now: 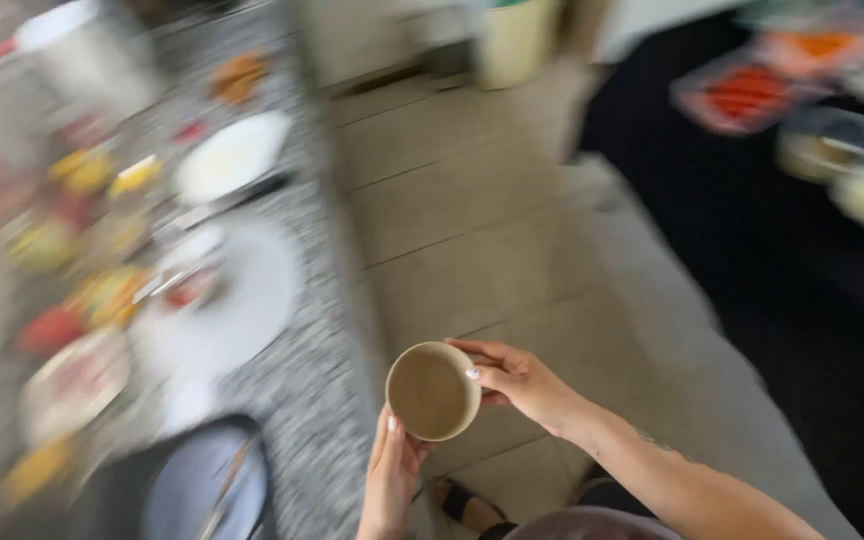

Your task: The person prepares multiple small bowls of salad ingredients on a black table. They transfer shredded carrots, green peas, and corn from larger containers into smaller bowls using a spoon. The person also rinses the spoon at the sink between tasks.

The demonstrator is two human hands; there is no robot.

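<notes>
A small beige bowl [432,391] is held in the air over the tiled floor, beside the edge of a speckled counter [317,400]. My right hand [519,380] grips its right rim, thumb over the edge. My left hand [392,475] supports it from below at the near side. The bowl's inside looks brownish and holds nothing I can make out. The whole picture is blurred by motion.
On the counter at the left lie white plates [232,160], a dark plate [197,485] and several blurred colourful foods. A dark table [752,250] at the right carries trays of food. A pale bin [514,40] stands at the back. Beige floor tiles [472,230] run between them.
</notes>
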